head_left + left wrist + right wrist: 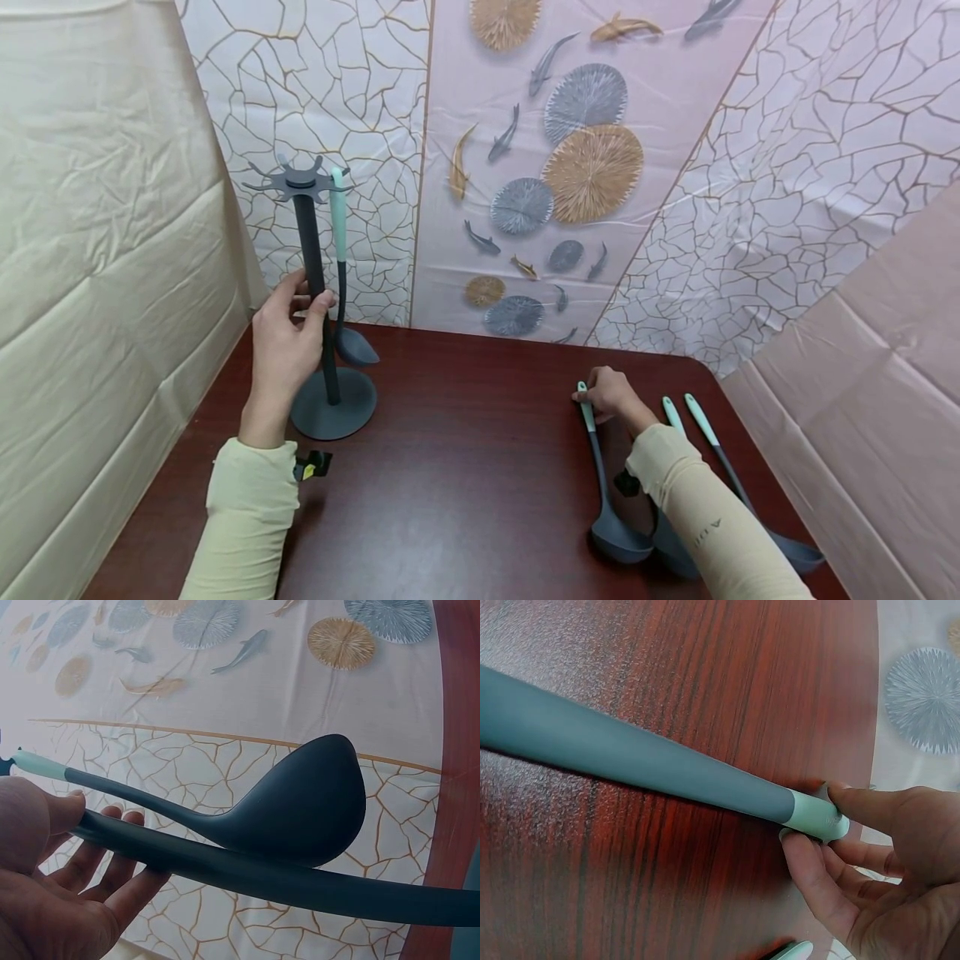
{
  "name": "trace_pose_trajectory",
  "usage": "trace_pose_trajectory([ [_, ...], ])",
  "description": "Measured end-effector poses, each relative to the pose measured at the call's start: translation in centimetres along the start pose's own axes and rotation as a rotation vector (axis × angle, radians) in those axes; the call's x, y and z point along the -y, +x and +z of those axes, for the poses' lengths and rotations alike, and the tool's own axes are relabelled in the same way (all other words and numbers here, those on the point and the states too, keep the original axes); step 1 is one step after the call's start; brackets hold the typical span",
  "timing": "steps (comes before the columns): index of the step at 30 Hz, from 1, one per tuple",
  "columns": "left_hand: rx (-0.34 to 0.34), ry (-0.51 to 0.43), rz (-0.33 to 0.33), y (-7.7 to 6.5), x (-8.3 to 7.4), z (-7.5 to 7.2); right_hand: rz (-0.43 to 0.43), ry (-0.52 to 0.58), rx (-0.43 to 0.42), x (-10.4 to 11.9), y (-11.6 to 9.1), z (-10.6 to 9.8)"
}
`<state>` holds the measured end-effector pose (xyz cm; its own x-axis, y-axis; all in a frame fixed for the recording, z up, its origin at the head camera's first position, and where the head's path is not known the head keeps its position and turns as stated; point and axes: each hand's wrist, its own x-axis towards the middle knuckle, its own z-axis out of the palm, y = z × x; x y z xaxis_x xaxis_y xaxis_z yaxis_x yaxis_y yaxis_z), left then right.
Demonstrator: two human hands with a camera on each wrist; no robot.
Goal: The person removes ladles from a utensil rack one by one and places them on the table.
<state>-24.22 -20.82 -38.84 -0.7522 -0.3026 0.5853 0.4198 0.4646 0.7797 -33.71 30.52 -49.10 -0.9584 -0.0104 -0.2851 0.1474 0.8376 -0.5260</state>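
Observation:
My left hand (288, 329) grips the upright pole (309, 242) of a dark grey utensil stand, thumb on one side and fingers on the other. From the hooked top (302, 178) hangs a dark ladle (300, 810) with a mint-green handle (340, 217), its bowl just right of the pole. Over at the right side of the table, my right hand (611, 392) pinches the mint handle end (814, 815) of another dark grey ladle (618, 533) between thumb and fingers. That ladle's bowl is toward the near edge.
Two more mint-handled utensils, one with its handle (672, 412) partly behind my right sleeve, the other with its handle (701, 417) further right, lie on the dark red wooden table (465, 467). The stand's round base (356, 408) is at the left. Patterned cloth (480, 275) hangs behind.

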Motion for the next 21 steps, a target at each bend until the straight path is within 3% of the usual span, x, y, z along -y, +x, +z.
trace_pose_trajectory([
  [13,-0.003,-0.004,-0.004,0.1,-0.2,-0.1,-0.022,0.013,0.015,0.3,-0.4,-0.6],
  [21,0.006,-0.014,-0.004,-0.1,-0.3,-0.1,-0.094,-0.088,-0.005,0.0,-1.0,-1.5],
])
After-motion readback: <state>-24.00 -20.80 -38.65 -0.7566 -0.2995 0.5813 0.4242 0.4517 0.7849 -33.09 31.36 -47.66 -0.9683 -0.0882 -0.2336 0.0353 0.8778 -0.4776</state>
